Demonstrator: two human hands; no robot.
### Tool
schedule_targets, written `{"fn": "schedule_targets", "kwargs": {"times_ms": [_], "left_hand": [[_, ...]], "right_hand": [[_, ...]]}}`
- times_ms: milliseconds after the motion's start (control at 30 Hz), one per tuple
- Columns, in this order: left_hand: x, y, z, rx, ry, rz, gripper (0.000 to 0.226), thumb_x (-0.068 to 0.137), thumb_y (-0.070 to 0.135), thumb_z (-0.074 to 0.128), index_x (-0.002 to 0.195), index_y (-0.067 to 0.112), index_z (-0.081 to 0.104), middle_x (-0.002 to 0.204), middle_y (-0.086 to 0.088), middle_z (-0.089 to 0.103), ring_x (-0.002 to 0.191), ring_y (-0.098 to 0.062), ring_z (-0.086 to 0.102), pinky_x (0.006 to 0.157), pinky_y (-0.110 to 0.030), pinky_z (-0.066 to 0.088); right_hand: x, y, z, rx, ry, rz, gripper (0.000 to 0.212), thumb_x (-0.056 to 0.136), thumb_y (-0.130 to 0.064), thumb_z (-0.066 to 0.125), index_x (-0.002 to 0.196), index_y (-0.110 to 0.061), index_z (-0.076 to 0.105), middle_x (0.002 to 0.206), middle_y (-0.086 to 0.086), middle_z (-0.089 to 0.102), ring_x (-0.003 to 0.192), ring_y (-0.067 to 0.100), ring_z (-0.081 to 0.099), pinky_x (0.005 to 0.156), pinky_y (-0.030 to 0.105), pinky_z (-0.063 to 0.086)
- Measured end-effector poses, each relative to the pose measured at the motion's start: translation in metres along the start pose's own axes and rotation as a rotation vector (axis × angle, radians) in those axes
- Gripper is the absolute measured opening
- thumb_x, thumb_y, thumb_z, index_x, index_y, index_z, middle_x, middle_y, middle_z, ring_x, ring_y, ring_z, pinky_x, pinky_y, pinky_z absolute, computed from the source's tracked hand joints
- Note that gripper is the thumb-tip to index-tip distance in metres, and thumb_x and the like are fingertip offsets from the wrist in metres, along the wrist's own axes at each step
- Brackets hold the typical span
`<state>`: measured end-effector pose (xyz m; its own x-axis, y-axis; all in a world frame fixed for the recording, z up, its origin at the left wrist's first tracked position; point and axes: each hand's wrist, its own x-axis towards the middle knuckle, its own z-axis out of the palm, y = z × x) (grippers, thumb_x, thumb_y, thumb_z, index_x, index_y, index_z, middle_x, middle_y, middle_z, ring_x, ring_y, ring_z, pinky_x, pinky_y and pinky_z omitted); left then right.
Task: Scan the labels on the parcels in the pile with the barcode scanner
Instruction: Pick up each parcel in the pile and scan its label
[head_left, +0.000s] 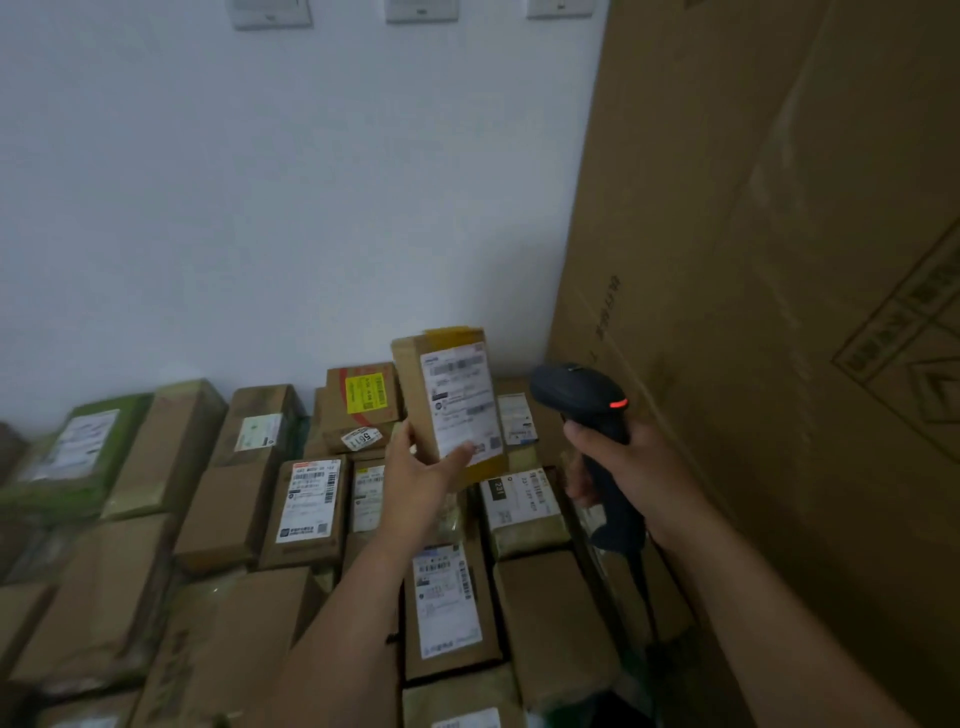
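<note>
My left hand (423, 470) holds a small brown cardboard parcel (415, 384) upright above the pile, thumb on the lower edge of its white shipping label (460, 400), which faces me. My right hand (631, 467) grips the handle of a black barcode scanner (579, 392), just right of the parcel. A red light glows on the scanner's head. Below lies the pile of parcels (306, 504), brown boxes with white labels, lying flat in rows.
A tall cardboard carton (779, 260) stands close on the right, against my right arm. A white wall (285, 208) rises behind the pile, with switch plates at the top. Green-wrapped parcels (78, 452) lie at the far left. A parcel with a yellow sticker (366, 397) sits at the back.
</note>
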<state>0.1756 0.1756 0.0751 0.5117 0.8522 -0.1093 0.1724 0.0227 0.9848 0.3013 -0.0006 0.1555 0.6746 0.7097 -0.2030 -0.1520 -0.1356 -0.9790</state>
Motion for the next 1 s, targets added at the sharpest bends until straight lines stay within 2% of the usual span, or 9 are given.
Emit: {"fn": "schedule_targets", "kwargs": {"times_ms": [67, 167, 367, 567, 700, 733, 833, 900, 1000], "left_hand": [[0.005, -0.008, -0.011, 0.062, 0.078, -0.009, 0.053, 0.072, 0.028, 0.087, 0.116, 0.025, 0.058, 0.117, 0.001, 0.067, 0.101, -0.014, 0.067, 0.081, -0.039, 0.061], [0.006, -0.012, -0.022, 0.106, 0.130, -0.020, 0.054, 0.071, 0.026, 0.087, 0.115, 0.025, 0.058, 0.119, 0.000, 0.065, 0.104, -0.016, 0.066, 0.085, -0.042, 0.060], [0.002, -0.017, -0.031, 0.126, 0.143, -0.031, 0.060, 0.072, 0.027, 0.086, 0.123, 0.023, 0.054, 0.121, 0.000, 0.064, 0.107, -0.017, 0.064, 0.088, -0.043, 0.058], [0.001, -0.020, -0.032, 0.164, 0.140, -0.038, 0.068, 0.068, 0.029, 0.088, 0.127, 0.021, 0.054, 0.122, 0.000, 0.063, 0.107, -0.018, 0.064, 0.086, -0.044, 0.059], [0.003, -0.024, -0.033, 0.158, 0.112, -0.034, 0.077, 0.056, 0.050, 0.086, 0.123, 0.027, 0.056, 0.121, 0.002, 0.062, 0.105, -0.017, 0.065, 0.081, -0.045, 0.061], [0.005, -0.025, -0.033, 0.161, 0.106, -0.036, 0.077, 0.056, 0.051, 0.085, 0.122, 0.027, 0.056, 0.121, 0.002, 0.063, 0.104, -0.017, 0.065, 0.081, -0.045, 0.061], [0.007, -0.026, -0.036, 0.122, 0.094, -0.073, 0.056, 0.074, 0.030, 0.084, 0.122, 0.021, 0.058, 0.114, 0.002, 0.067, 0.101, -0.016, 0.066, 0.081, -0.037, 0.060], [0.010, -0.030, -0.043, 0.039, 0.086, -0.126, 0.044, 0.081, 0.025, 0.079, 0.121, 0.020, 0.060, 0.109, 0.002, 0.070, 0.098, -0.017, 0.069, 0.079, -0.034, 0.059], [0.018, -0.039, -0.055, -0.059, 0.077, -0.202, 0.044, 0.086, 0.034, 0.074, 0.125, 0.020, 0.061, 0.111, -0.002, 0.073, 0.097, -0.021, 0.071, 0.089, -0.046, 0.057]], "right_hand": [[-0.007, -0.003, -0.001, -0.047, 0.012, -0.001, 0.031, 0.090, -0.024, 0.067, 0.072, -0.001, 0.058, 0.059, 0.015, 0.056, 0.045, 0.021, 0.055, 0.045, 0.030, 0.045], [-0.016, -0.007, -0.001, -0.093, -0.014, 0.011, 0.035, 0.090, -0.027, 0.067, 0.070, -0.001, 0.058, 0.055, 0.014, 0.055, 0.046, 0.025, 0.050, 0.044, 0.029, 0.041], [-0.032, -0.018, 0.005, -0.181, -0.109, 0.020, 0.028, 0.093, -0.024, 0.064, 0.075, -0.005, 0.057, 0.049, 0.002, 0.056, 0.039, 0.014, 0.050, 0.041, 0.023, 0.042], [-0.036, -0.024, 0.008, -0.222, -0.111, 0.016, 0.030, 0.093, -0.026, 0.063, 0.073, -0.005, 0.057, 0.048, 0.002, 0.056, 0.038, 0.013, 0.050, 0.042, 0.023, 0.042], [-0.034, -0.025, 0.010, -0.219, -0.137, 0.016, 0.029, 0.092, -0.027, 0.064, 0.072, -0.007, 0.056, 0.047, 0.001, 0.056, 0.037, 0.013, 0.050, 0.042, 0.023, 0.040], [-0.033, -0.024, 0.011, -0.216, -0.140, 0.014, 0.029, 0.092, -0.026, 0.064, 0.072, -0.006, 0.056, 0.048, 0.002, 0.056, 0.037, 0.013, 0.050, 0.041, 0.024, 0.040], [-0.028, -0.021, 0.012, -0.198, -0.132, 0.005, 0.031, 0.092, -0.026, 0.065, 0.070, -0.005, 0.057, 0.051, 0.005, 0.056, 0.039, 0.014, 0.050, 0.042, 0.025, 0.041], [-0.024, -0.020, 0.011, -0.184, -0.109, 0.003, 0.030, 0.091, -0.026, 0.065, 0.070, -0.006, 0.058, 0.051, 0.006, 0.056, 0.040, 0.014, 0.051, 0.042, 0.025, 0.042], [-0.014, -0.017, 0.011, -0.162, -0.085, 0.006, 0.033, 0.091, -0.027, 0.065, 0.071, -0.002, 0.055, 0.048, 0.004, 0.054, 0.038, 0.014, 0.049, 0.042, 0.024, 0.040]]}}
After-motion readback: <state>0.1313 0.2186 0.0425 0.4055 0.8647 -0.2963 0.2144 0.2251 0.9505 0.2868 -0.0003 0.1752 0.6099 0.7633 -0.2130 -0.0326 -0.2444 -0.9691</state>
